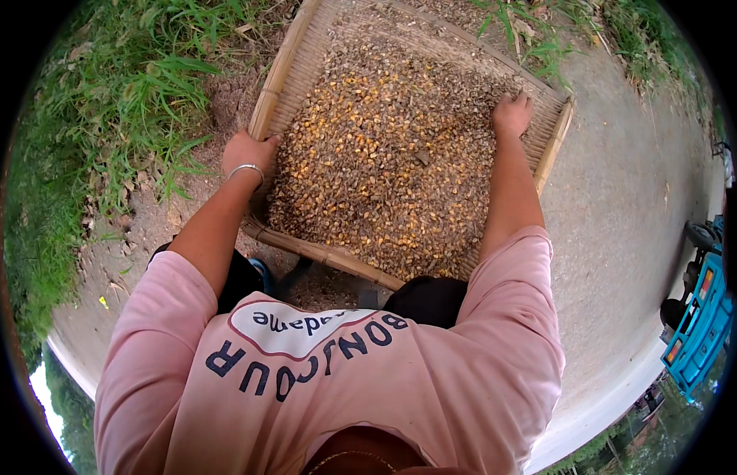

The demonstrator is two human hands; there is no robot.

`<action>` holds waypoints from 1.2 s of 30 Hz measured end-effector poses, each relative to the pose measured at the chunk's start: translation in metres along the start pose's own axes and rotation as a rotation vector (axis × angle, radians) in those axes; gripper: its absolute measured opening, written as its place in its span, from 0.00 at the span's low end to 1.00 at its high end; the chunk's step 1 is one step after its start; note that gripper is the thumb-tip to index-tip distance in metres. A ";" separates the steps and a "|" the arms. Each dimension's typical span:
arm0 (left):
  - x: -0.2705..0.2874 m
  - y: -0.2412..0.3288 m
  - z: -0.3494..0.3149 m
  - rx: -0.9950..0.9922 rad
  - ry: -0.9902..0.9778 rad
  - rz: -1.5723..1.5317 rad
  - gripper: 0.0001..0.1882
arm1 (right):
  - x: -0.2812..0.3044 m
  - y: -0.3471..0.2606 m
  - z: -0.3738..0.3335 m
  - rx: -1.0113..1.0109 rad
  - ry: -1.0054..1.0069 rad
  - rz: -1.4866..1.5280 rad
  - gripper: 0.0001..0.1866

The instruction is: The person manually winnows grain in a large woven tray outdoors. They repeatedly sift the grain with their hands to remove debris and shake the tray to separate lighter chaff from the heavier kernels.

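A large square woven bamboo tray (265,103) lies tilted in front of me, its near edge close to my knees. Spread over it is a thick layer of corn kernels (368,150), yellow ones mixed with brown bits of chaff. My left hand (248,153), with a bracelet on its wrist, is closed around the tray's left rim, thumb on the inner side. Over the right part of the kernels, my right hand (512,115) has its fingers curled. Whatever is inside those fingers, if anything, is hidden.
Tall green grass (131,103) grows at the left. Grey concrete paving (614,206) stretches along the right. A blue vehicle (697,317) stands at the far right edge. More weeds (535,47) lie beyond the tray's far rim.
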State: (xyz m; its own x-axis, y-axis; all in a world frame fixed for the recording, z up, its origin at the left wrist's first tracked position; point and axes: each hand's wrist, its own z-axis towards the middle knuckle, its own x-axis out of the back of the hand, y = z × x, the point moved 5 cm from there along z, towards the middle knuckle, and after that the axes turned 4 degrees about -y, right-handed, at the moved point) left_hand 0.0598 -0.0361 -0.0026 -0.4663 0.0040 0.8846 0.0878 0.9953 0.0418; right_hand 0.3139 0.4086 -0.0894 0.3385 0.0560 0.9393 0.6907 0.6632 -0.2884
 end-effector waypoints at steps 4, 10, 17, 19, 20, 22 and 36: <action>-0.003 -0.002 0.002 0.004 0.009 0.015 0.30 | -0.008 -0.009 0.003 -0.037 -0.049 -0.041 0.19; -0.001 0.003 0.002 0.012 -0.012 0.017 0.31 | -0.024 -0.052 0.004 0.165 0.026 -0.191 0.21; 0.004 -0.007 -0.001 0.055 0.014 0.054 0.33 | 0.022 -0.110 0.017 -0.148 -0.248 0.412 0.16; 0.002 0.008 -0.003 0.018 -0.006 0.037 0.33 | 0.006 -0.029 0.030 -0.132 0.110 0.520 0.14; 0.002 0.005 -0.002 0.024 -0.008 0.046 0.32 | 0.003 -0.018 0.030 -0.217 0.009 0.371 0.15; 0.001 0.003 -0.002 0.029 -0.011 0.053 0.32 | 0.001 -0.005 0.028 -0.298 -0.091 0.217 0.15; 0.005 0.004 -0.003 0.030 -0.002 0.028 0.31 | -0.023 -0.099 0.035 -0.018 -0.371 0.231 0.26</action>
State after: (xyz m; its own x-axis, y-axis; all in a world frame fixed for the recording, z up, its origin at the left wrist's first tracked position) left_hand 0.0609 -0.0327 0.0034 -0.4659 0.0319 0.8843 0.0741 0.9972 0.0031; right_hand 0.2155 0.3674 -0.0754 0.2348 0.4680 0.8519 0.6359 0.5889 -0.4988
